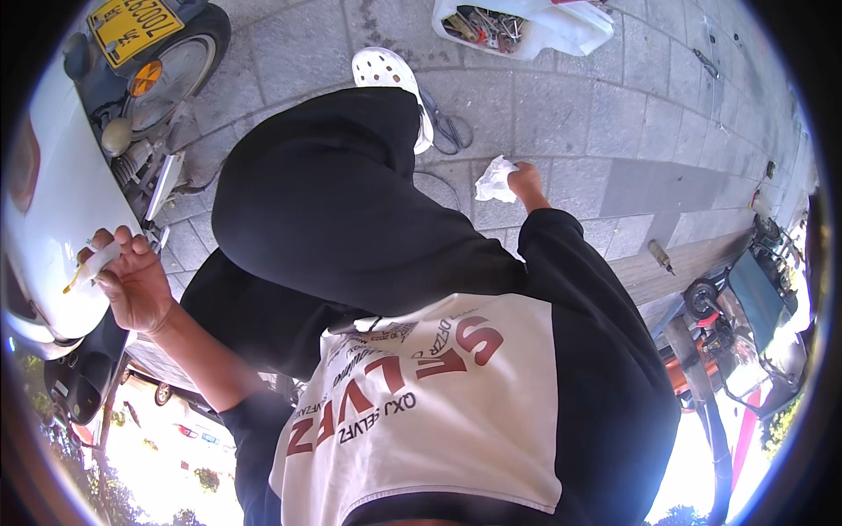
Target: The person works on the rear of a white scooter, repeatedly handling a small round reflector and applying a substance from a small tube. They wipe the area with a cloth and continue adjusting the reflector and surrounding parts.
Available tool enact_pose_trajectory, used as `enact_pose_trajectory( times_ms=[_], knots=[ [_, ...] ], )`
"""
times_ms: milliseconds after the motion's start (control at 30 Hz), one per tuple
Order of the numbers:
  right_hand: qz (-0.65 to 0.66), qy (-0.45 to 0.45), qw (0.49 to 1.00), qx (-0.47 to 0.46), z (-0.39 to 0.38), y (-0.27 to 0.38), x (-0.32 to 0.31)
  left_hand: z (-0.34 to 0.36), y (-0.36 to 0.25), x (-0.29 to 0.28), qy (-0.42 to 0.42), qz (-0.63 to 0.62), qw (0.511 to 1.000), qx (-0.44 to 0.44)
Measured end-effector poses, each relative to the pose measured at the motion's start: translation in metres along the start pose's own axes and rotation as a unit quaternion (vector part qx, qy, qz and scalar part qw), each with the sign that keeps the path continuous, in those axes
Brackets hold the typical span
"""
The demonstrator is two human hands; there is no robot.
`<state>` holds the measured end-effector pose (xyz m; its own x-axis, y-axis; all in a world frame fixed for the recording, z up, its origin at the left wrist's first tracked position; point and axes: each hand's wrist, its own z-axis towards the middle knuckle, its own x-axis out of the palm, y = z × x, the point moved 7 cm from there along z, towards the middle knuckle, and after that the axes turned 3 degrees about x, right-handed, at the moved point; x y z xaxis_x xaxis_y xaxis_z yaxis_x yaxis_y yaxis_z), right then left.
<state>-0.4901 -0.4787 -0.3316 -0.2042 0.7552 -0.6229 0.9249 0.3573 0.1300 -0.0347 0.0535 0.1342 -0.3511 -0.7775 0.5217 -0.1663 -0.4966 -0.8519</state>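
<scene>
Raised beside a glossy white scooter body panel (66,188), my left hand (140,285) has its fingers curled round a small white thing with a yellow tip (95,266). It may be a small tube, but its kind is not clear. My right hand (527,181) is low over the paving, out past my bent knee. A crumpled white tissue (496,181) is pinched in its fingers and sticks out to the left. The two hands are far apart.
A wheel (180,79) and yellow number plate (136,31) are at upper left. A white plastic container (574,31) holds metal tools. My white clog (386,70) stands by a dark cord (452,131). A small cylindrical item (660,255) lies on the paving; a parked cart (745,307) is at right.
</scene>
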Motion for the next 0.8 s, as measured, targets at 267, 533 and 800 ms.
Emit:
enact_pose_trajectory(
  times_ms=[267,533,800],
  knots=[
    [0.345,0.003,0.901,-0.262,-0.069,0.183,-0.154,0.013,0.019,0.027,0.016,0.032,0.998,0.061],
    [0.324,-0.005,0.686,-0.651,-0.245,0.409,-0.317,0.037,0.043,0.082,0.047,0.074,0.995,0.037],
    [0.077,-0.186,0.695,-0.69,-0.37,0.516,-0.34,0.012,0.035,0.091,0.042,0.046,0.997,0.05]
  ],
)
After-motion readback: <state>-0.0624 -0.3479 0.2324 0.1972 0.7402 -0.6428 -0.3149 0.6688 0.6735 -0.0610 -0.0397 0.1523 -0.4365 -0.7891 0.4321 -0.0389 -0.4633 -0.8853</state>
